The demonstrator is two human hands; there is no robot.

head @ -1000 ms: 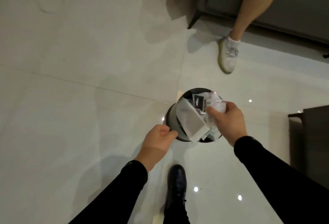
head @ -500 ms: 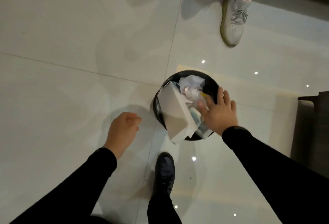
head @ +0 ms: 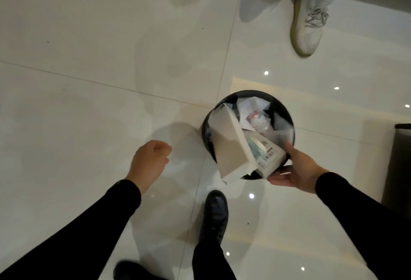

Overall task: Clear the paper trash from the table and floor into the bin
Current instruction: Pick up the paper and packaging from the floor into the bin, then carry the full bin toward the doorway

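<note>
A round black bin stands on the pale tiled floor, stuffed with trash. A large white box leans out over its near left rim. A smaller printed box lies beside it, and crumpled white paper and clear plastic fill the far side. My right hand is at the bin's near right edge, thumb up by the small box's corner and fingers stretched along the rim below it. My left hand hangs loosely curled over the floor left of the bin and holds nothing.
Another person's grey sneaker rests on the floor beyond the bin. My black shoe stands just in front of the bin, and a second shoe shows at the bottom edge. Dark furniture rises at the right.
My right hand dropped crumpled paper into the bin, pressed flat on the trash, then slid off to the near right rim. My left hand drew back from the bin to the left.
</note>
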